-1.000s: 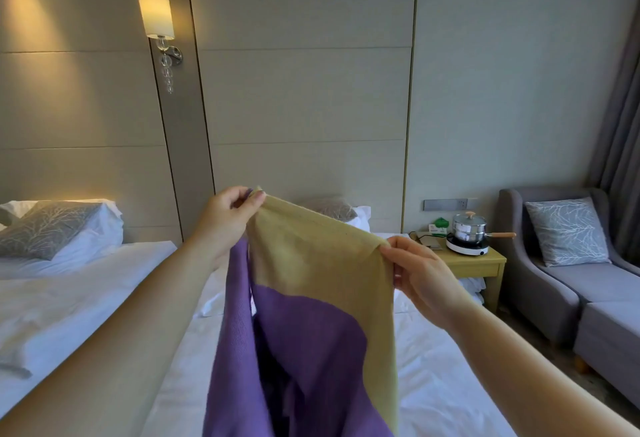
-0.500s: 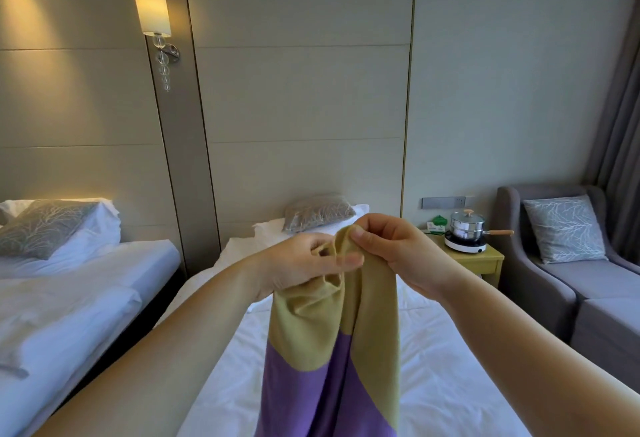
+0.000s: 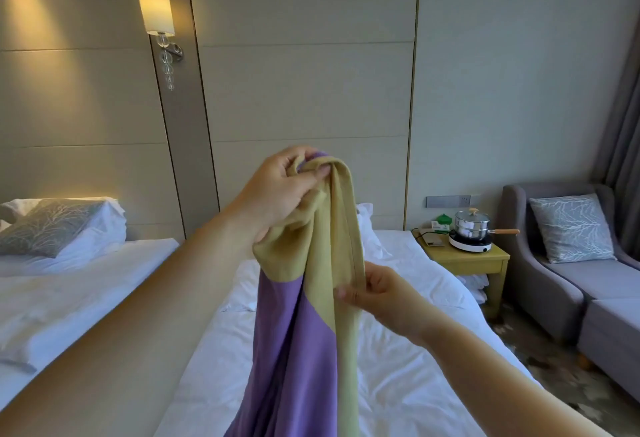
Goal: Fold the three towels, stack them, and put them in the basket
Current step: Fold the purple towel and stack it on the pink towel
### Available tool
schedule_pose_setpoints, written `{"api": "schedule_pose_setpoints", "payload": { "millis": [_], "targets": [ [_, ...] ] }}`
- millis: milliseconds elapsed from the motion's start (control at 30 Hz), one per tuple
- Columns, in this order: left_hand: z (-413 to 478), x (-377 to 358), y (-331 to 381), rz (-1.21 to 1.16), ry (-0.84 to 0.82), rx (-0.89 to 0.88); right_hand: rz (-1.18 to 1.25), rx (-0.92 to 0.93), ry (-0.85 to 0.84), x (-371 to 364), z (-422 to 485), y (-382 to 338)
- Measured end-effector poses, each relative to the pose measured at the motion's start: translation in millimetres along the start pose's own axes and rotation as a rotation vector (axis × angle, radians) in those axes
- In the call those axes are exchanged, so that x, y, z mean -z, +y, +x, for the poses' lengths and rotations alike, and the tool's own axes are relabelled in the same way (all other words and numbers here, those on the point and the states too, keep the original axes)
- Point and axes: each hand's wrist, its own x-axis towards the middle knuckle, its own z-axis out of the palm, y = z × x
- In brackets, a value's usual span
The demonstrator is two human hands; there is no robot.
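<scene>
Purple-yellow towel [image 3: 313,315] now hanging halved, first fold forming: left hand [image 3: 277,190] clamping joined corners, right hand [image 3: 381,292] sliding down, pinching edge.

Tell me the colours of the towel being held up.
The towel is two-tone: olive-yellow at the top, purple below; seen in the head view.

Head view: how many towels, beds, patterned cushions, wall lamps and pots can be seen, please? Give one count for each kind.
Towel: 1
Bed: 2
Patterned cushion: 2
Wall lamp: 1
Pot: 1
Total: 7
</scene>
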Motion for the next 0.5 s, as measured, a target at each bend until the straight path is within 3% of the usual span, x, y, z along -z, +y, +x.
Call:
{"api": "schedule_pose_setpoints", "payload": {
  "millis": [167,300,400,500],
  "targets": [
    [12,42,6,-0.100,0.248,-0.046,-0.058,-0.073,0.043,8,-9,22],
    [6,67,-28,0.136,0.422,0.218,0.032,-0.064,0.234,14,-12,23],
    [-11,63,-59,0.368,0.261,0.378,-0.002,-0.030,0.252,16,-5,7],
    [-30,40,-75,0.414,-0.069,0.313,-0.067,-0.009,0.170,12,4,-14]
  ]
}}
